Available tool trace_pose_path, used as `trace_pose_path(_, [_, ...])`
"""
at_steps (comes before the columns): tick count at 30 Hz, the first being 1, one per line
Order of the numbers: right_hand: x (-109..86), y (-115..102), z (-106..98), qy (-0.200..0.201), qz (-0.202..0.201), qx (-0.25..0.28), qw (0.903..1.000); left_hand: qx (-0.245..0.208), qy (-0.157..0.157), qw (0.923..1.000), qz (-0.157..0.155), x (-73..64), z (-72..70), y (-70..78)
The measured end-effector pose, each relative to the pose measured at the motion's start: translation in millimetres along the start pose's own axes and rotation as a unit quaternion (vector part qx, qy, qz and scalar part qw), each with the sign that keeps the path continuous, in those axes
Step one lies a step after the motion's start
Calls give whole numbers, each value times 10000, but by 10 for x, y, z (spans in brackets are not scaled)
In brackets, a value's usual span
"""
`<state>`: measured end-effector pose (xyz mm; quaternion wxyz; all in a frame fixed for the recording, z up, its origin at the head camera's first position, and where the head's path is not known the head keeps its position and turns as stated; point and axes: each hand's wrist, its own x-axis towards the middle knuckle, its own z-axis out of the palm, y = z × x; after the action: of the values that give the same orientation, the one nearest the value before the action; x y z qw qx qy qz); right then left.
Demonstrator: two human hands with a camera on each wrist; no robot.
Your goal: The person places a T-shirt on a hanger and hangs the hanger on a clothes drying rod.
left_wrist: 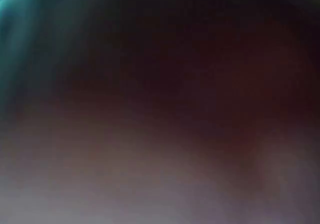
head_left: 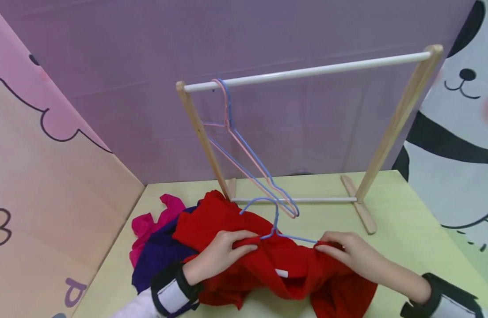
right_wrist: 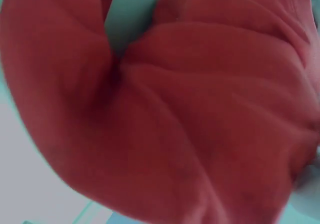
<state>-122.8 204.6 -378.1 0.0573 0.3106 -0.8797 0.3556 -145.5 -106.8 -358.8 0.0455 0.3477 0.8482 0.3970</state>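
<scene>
A red garment (head_left: 291,265) with a white neck label spreads over the near middle of the table. A blue hanger (head_left: 275,221) is partly inside it, its hook standing out above the neckline and its lower part hidden by cloth. My left hand (head_left: 222,254) pinches the red fabric left of the hook. On the other side, my right hand (head_left: 353,254) pinches the fabric at the hanger's right arm. The right wrist view is filled by the red garment (right_wrist: 210,114); the left wrist view is dark and blurred.
Behind the garment stands a rack with a white rail (head_left: 307,73) and wooden legs. A pink hanger (head_left: 244,148) and another blue hanger (head_left: 249,151) hang at its left end. Dark blue cloth (head_left: 160,251) and magenta cloth (head_left: 142,227) lie at left on the table (head_left: 403,212).
</scene>
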Motion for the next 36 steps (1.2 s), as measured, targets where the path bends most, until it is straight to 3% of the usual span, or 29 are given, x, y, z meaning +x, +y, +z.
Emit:
trace_pose_path(3, [-77, 56, -33, 394, -138, 134, 9990, 43, 103, 9999, 12, -27, -24, -10])
trace_pose_path(9, [-198, 82, -191, 791, -198, 82, 9966, 4, 117, 9999, 57, -66, -84, -2])
trace_pose_path(13, [-242, 31, -358, 1033, -284, -59, 9942, 171, 264, 9989, 341, -72, -129, -16])
trace_pose_path(19, [-311, 1, -602, 1188, -32, -273, 9925, 441, 612, 9939, 808, -66, -174, -38])
trace_pose_path(24, [-425, 78, -776, 992, 473, -149, 9938, 412, 913, 9914, 842, -81, -212, -77])
trace_pose_path(32, [-620, 203, -938, 560, 1535, -410, 9857, 430, 893, 9920, 776, -89, -205, -178])
trace_pose_path(36, [-701, 314, -971, 293, 1661, -506, 9844, 500, 863, 9938, 495, -107, -215, -231])
